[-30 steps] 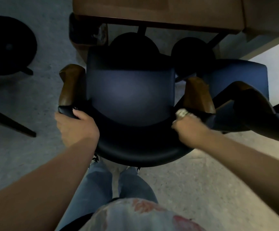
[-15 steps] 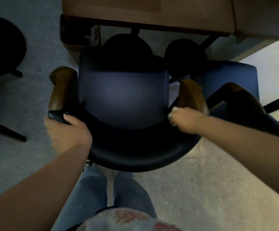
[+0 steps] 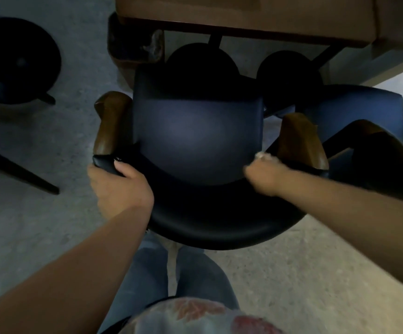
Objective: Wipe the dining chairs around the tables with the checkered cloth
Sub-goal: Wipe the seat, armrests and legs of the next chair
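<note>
The cloth (image 3: 264, 157) is barely peeking out as a pale bunch from the right hand (image 3: 264, 175), which is clutching it against the inner edge of the dark blue armchair (image 3: 196, 138)'s backrest, just beside the right wooden armrest (image 3: 300, 141); it's too blurry to make out any checks. The left hand (image 3: 120, 189) is gripping the backrest's left end below the other armrest (image 3: 110, 124). A wooden table (image 3: 243, 15) is sitting ahead, a second blue chair (image 3: 354, 109) to the right
</note>
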